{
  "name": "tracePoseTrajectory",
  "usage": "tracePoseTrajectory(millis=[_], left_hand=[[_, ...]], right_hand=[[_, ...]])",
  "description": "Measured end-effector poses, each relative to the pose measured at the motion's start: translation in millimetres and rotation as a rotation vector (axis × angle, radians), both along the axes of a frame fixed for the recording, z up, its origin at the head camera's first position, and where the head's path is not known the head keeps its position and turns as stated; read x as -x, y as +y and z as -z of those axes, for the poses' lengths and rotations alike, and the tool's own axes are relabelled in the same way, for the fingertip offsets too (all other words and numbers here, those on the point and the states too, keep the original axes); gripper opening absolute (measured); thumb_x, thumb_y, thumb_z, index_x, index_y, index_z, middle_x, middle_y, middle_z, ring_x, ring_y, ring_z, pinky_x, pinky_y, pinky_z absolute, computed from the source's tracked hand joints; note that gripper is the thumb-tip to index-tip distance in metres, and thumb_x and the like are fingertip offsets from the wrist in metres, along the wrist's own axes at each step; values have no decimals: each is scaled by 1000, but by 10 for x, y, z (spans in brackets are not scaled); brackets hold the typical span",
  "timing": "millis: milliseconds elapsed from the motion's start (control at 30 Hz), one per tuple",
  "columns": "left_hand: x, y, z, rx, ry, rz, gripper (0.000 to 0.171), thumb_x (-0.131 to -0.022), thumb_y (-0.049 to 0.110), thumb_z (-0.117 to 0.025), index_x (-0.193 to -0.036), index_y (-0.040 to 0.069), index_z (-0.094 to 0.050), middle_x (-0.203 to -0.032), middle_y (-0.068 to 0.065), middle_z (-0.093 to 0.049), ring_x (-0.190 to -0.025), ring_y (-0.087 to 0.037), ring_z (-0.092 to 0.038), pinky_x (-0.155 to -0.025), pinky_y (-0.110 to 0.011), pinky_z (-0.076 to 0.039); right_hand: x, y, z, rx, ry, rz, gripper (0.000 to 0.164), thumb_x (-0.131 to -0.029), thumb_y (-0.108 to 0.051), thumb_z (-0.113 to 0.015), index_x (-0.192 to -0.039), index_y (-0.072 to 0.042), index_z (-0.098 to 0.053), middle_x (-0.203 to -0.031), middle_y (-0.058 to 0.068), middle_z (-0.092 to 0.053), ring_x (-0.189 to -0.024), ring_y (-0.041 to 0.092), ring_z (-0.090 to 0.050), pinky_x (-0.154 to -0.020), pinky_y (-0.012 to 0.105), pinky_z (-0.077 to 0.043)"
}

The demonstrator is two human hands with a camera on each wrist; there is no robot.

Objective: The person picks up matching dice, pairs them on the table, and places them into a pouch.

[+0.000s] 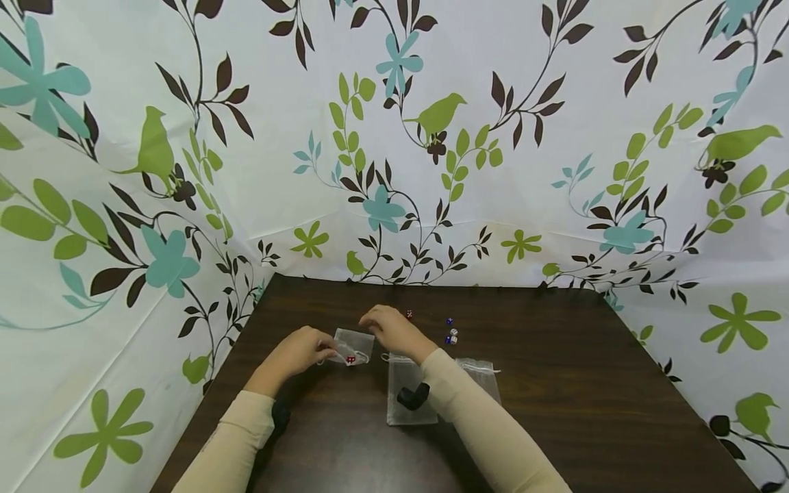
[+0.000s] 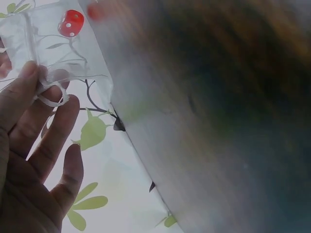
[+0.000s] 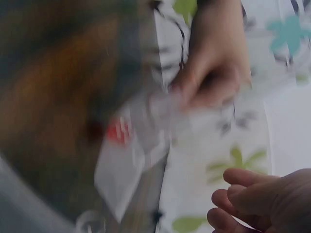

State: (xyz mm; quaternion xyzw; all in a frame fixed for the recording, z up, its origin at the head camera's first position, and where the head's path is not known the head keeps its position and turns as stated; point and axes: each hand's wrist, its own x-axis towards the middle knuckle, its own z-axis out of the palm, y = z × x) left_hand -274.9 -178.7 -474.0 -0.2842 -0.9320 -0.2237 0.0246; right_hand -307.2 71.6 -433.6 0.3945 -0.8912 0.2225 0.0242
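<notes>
My left hand point(image 1: 303, 352) pinches the edge of a small sheer white drawstring pouch point(image 1: 354, 339) between thumb and finger. A red die point(image 1: 351, 359) with white dots shows through the pouch's fabric; the left wrist view has the same red die point(image 2: 71, 23) close up, near the cord loop point(image 2: 54, 97). My right hand point(image 1: 394, 330) hovers just right of the pouch. In the right wrist view its fingers point(image 3: 228, 199) are loosely bent with nothing between them, apart from the pouch, which looks blurred there.
A second sheer pouch point(image 1: 399, 404) lies flat under my right forearm, and a third pouch point(image 1: 483, 373) is partly hidden by the sleeve. Farther back on the dark wooden table point(image 1: 585, 390) lie a red die point(image 1: 409, 314) and several blue and white dice point(image 1: 454, 333). Patterned cloth surrounds the table.
</notes>
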Motion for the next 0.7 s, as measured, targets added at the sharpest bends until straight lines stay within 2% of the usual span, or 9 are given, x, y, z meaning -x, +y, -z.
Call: tracePoseTrajectory(millis=[133,300,433,700], left_hand=[[-15,-12,5,1,-10,-12,4,-92,18,-76,-89,15,-78,-74,11,-66,-59,0,-50,-57,-25,-45],[-21,-38,6,-7,-9,-15,5,-92,19,-76,-89,15,-78,-72,13,-64,-58,0,-49,-57,-24,-44],[-9,-52,12,-13,-5,-10,7,-93,21,-75,-89,15,-79,-70,15,-62,-58,0,-48,-57,-24,-44],[5,-23,9,-5,-6,-20,9,-93,21,-75,-86,16,-78,-66,16,-59,-55,0,-47,-56,-24,-43]], right_hand=[[207,220,79,90,-47,155,22,-102,0,-58,-120,-3,-69,-116,11,-66,-107,25,-64,-94,40,-51],[466,440,215,145,-102,284,24,-98,1,-63,-122,2,-66,-116,16,-65,-106,31,-65,-96,47,-50],[692,643,352,163,-129,373,25,-97,2,-64,-122,6,-65,-114,19,-64,-104,33,-64,-89,45,-53],[1081,968,581,138,-118,494,24,-91,5,-66,-114,11,-67,-116,26,-64,-113,42,-59,-97,52,-47]])
